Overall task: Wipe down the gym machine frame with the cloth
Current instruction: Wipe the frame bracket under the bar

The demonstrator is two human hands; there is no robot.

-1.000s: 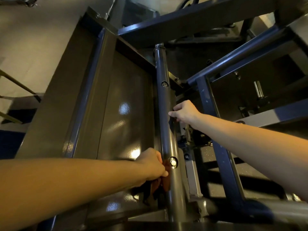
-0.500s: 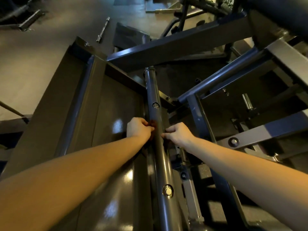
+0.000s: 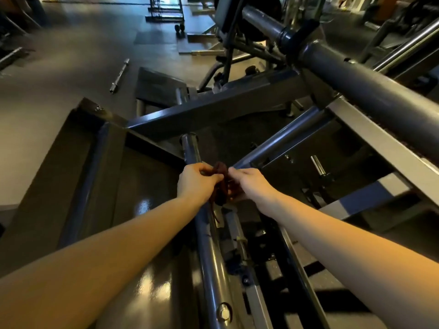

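Gym floor, dim, with a dull sheen; a machine frame fills the lower view.

Nearest, well below the grips: a bolt set in the round tube. The tube runs up and away between the two forearms.

Left of the tube: a glossy dark panel with light spots.

Left hand: grip curled tight on the cloth, at the tube's left side.

Right hand: grip also curled, fingertips pinching the same cloth from the right.

Cloth: dark reddish-brown, bunched between the two hands against the tube. One thin strand hangs down along the tube just below the left grip. Whether the cloth goes fully round the tube, cannot tell.

Just beyond the grips the tube ends in an open top.

Right of the right grip, well apart: a short chrome peg.

Farther off, a slanted beam crosses. Above it and to the right, a thick bar.

Far beyond the left grip, a steel rod lies on the floor.
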